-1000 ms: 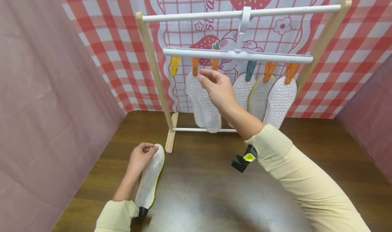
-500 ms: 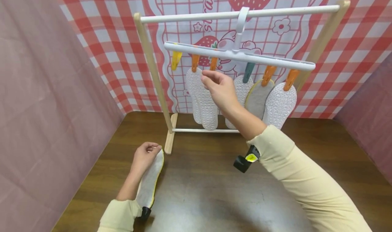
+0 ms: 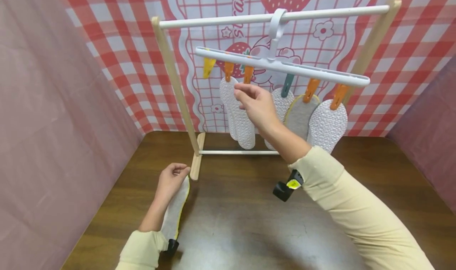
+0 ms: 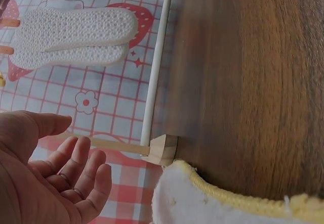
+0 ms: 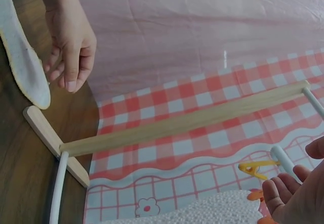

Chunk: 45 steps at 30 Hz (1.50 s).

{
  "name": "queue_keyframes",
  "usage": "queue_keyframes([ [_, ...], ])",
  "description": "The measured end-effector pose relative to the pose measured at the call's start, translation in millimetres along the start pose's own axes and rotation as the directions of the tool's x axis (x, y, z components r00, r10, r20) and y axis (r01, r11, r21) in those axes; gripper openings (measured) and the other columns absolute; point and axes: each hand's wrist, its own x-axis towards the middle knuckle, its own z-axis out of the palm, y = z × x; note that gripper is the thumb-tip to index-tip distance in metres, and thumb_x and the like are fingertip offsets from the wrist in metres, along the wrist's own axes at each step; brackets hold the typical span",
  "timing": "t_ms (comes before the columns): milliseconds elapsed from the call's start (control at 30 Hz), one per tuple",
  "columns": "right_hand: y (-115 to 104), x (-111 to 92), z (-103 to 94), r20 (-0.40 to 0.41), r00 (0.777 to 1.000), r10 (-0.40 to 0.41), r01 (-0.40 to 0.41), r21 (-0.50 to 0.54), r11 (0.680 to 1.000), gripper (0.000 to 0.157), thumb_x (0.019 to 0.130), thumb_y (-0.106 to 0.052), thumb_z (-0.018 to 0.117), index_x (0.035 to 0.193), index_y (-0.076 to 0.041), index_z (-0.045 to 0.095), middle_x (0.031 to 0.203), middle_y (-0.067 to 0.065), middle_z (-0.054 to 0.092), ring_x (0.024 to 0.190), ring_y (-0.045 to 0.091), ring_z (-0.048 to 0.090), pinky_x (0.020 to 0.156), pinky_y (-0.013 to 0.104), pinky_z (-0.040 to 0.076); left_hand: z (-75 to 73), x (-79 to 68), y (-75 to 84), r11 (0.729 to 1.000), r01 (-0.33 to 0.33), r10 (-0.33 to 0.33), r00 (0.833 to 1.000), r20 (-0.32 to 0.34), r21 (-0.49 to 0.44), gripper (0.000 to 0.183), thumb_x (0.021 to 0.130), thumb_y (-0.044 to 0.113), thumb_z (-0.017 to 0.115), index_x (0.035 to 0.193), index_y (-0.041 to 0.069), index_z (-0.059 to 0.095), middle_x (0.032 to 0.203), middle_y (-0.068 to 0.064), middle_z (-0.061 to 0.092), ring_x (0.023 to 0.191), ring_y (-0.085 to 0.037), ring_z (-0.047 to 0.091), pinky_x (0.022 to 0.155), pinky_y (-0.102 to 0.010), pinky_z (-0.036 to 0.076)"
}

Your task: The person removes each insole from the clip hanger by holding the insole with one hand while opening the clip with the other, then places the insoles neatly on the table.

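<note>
My left hand (image 3: 170, 185) hovers above a pale grey insole with yellow edging (image 3: 177, 212) on the table. In the left wrist view its loosely curled fingers are apart from the insole and hold nothing. My right hand (image 3: 260, 107) is raised in front of the white clip hanger (image 3: 303, 71), with relaxed fingers and nothing visible in them. Just left of it two textured white insoles (image 3: 245, 130) hang from orange clothespins (image 3: 228, 72). A yellow clothespin (image 5: 251, 170) hangs at the hanger's left end with nothing in it.
Right of my hand, a teal clothespin (image 3: 287, 86) and orange ones hold more insoles, one grey (image 3: 301, 117) and two white. The hanger hooks over the top rod (image 3: 221, 21) of a wooden stand (image 3: 174, 80). A checked cloth (image 3: 124, 60) hangs behind.
The hanger has turned, its right end dropping lower in view and its left end rising. My left hand has lifted slightly off the insole's tip. My right hand has barely moved.
</note>
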Motion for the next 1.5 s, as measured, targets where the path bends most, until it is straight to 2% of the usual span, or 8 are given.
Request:
queue_keyframes([
  [267, 1, 0, -0.5, 0.01, 1.0, -0.009, 0.009, -0.017, 1.0, 0.033, 0.094, -0.016, 0.054, 0.124, -0.002, 0.056, 0.127, 0.014, 0.057, 0.108, 0.019, 0.055, 0.095, 0.037, 0.048, 3.1, 0.1, 3.7, 1.0, -0.016, 0.016, 1.0, 0.007, -0.015, 0.029, 0.087, 0.024, 0.064, 0.104, 0.001, 0.065, 0.096, -0.017, 0.066, 0.088, -0.025, 0.062, 0.071, -0.023, 0.045],
  [500, 2, -1, -0.2, 0.001, 1.0, -0.018, 0.018, 0.009, 1.0, 0.033, 0.093, -0.014, 0.055, 0.122, 0.0, 0.057, 0.125, 0.017, 0.058, 0.107, 0.021, 0.055, 0.085, 0.026, 0.05, 5.3, 0.1, 7.2, 0.999, -0.032, 0.032, 0.999, 0.004, -0.034, 0.027, 0.087, 0.022, 0.064, 0.103, 0.0, 0.065, 0.094, -0.017, 0.066, 0.085, -0.024, 0.061, 0.07, -0.022, 0.045],
  [633, 2, -1, -0.9, 0.0, 1.0, -0.022, 0.022, 0.009, 1.0, 0.033, 0.093, -0.014, 0.055, 0.122, 0.001, 0.057, 0.125, 0.015, 0.058, 0.104, 0.018, 0.056, 0.083, 0.025, 0.051, 6.5, 0.7, 9.3, 0.998, -0.039, 0.04, 0.999, 0.014, -0.049, 0.027, 0.087, 0.022, 0.064, 0.103, -0.001, 0.065, 0.093, -0.017, 0.065, 0.085, -0.024, 0.061, 0.07, -0.023, 0.045],
  [867, 2, -1, -1.8, 0.0, 1.0, -0.013, 0.013, -0.002, 1.0, 0.033, 0.093, -0.014, 0.054, 0.123, 0.0, 0.057, 0.125, 0.014, 0.059, 0.11, 0.024, 0.055, 0.088, 0.029, 0.05, 10.3, 3.3, 14.2, 0.998, -0.017, 0.019, 0.999, 0.034, -0.067, 0.029, 0.088, 0.026, 0.064, 0.106, 0.003, 0.064, 0.098, -0.016, 0.066, 0.091, -0.025, 0.061, 0.074, -0.024, 0.046],
  [967, 3, -1, -1.9, 0.0, 1.0, -0.01, 0.01, -0.001, 1.0, 0.034, 0.093, -0.014, 0.054, 0.123, 0.0, 0.056, 0.126, 0.015, 0.058, 0.111, 0.026, 0.054, 0.092, 0.034, 0.049, 12.4, 4.3, 17.2, 0.996, -0.03, 0.032, 0.999, 0.027, -0.081, 0.028, 0.088, 0.025, 0.064, 0.105, 0.003, 0.064, 0.097, -0.016, 0.066, 0.09, -0.024, 0.061, 0.074, -0.025, 0.046],
  [1100, 3, -1, -2.0, 0.0, 1.0, -0.011, 0.011, -0.007, 1.0, 0.034, 0.093, -0.014, 0.054, 0.124, 0.001, 0.056, 0.127, 0.017, 0.057, 0.112, 0.027, 0.054, 0.092, 0.033, 0.05, 15.6, 6.4, 21.1, 0.992, -0.056, 0.058, 0.998, 0.015, -0.112, 0.027, 0.087, 0.024, 0.065, 0.104, 0.002, 0.065, 0.094, -0.016, 0.066, 0.088, -0.024, 0.061, 0.074, -0.025, 0.046],
  [1400, 3, -3, -3.0, -0.003, 1.0, -0.015, 0.015, -0.014, 1.0, 0.034, 0.093, -0.014, 0.054, 0.124, 0.001, 0.056, 0.126, 0.018, 0.058, 0.102, 0.015, 0.056, 0.088, 0.029, 0.051, 22.6, 10.4, 27.4, 0.987, -0.044, 0.045, 0.999, 0.006, -0.157, 0.026, 0.085, 0.022, 0.066, 0.102, 0.002, 0.065, 0.089, -0.012, 0.066, 0.077, -0.013, 0.058, 0.069, -0.022, 0.045],
  [1500, 3, -3, -3.3, -0.004, 1.0, -0.013, 0.013, -0.008, 1.0, 0.035, 0.093, -0.014, 0.054, 0.124, 0.001, 0.055, 0.125, 0.018, 0.058, 0.101, 0.015, 0.056, 0.091, 0.032, 0.05, 23.6, 10.7, 29.7, 0.983, -0.047, 0.049, 0.999, 0.009, -0.175, 0.025, 0.086, 0.02, 0.066, 0.102, 0.001, 0.065, 0.089, -0.012, 0.066, 0.074, -0.009, 0.056, 0.069, -0.021, 0.045],
])
